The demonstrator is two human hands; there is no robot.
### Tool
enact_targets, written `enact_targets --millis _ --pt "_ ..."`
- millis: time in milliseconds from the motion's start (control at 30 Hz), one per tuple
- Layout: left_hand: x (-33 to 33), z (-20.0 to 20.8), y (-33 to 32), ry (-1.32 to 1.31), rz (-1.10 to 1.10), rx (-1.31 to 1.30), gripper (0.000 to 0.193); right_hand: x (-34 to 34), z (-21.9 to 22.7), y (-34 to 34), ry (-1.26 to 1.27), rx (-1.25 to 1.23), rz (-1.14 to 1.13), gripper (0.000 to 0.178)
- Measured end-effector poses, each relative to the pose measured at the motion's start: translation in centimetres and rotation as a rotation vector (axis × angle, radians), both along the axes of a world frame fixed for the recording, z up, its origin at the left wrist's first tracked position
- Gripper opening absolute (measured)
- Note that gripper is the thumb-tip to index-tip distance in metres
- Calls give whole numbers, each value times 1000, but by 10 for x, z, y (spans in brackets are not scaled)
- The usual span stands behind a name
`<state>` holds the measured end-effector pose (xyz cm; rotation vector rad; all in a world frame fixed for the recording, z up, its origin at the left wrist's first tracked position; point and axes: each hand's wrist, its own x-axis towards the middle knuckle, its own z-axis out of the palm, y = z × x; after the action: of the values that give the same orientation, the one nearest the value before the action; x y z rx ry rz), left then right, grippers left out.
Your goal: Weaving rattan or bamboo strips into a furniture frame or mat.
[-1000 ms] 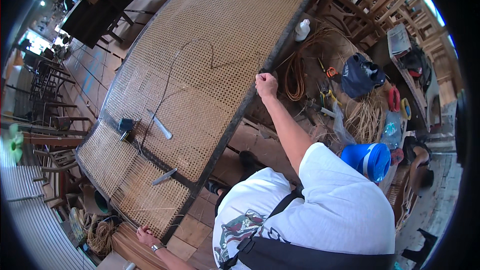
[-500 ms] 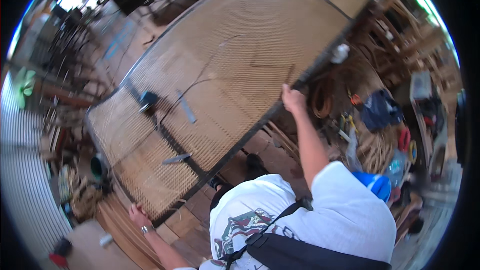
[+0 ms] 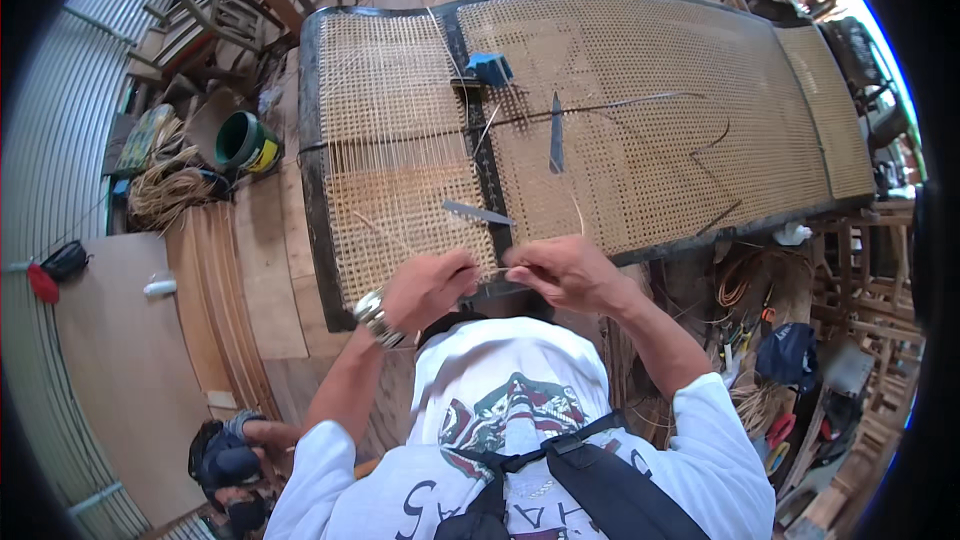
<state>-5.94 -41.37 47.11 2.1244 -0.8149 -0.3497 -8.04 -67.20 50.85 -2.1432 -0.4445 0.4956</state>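
In front of my chest, over the near edge of the woven cane panel, both hands pinch a thin cane strand. My left hand, with a watch at the wrist, is closed on one side of it. A short way to the right, my right hand is closed on it too. A thin tail rises above the right fingers. The panel's dark frame has a crossbar, and the section left of it is partly open weave with loose strands. Two flat grey blades and a blue block-like object lie on top.
To the left stand a dark green bucket and a bundle of cane strands. Wooden boards lie beside them. A crouching person is at lower left. Tools and a dark blue bag lie at right.
My hands were far apart at the panel's near edge and have come together, now pinching a cane strand. The view has turned, so the panel lies more level across it.
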Motion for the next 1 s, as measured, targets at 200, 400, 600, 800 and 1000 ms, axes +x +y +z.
enact_targets --millis 200,400,600,800,1000 --pt "30 -17 99 460 215 -278 8 21 8 1 -47 -107 -94 12" --pt "56 -45 69 187 417 -173 27 56 -12 83 59 -119 -305 15" --pt "48 -68 65 1028 556 -1004 37 70 -36 115 107 -6 -405 18" --pt "28 -64 56 1138 784 -1374 35 85 -66 124 -14 3 -246 22" --pt "46 -82 33 855 977 -1065 25 107 -67 84 76 -72 51 23"
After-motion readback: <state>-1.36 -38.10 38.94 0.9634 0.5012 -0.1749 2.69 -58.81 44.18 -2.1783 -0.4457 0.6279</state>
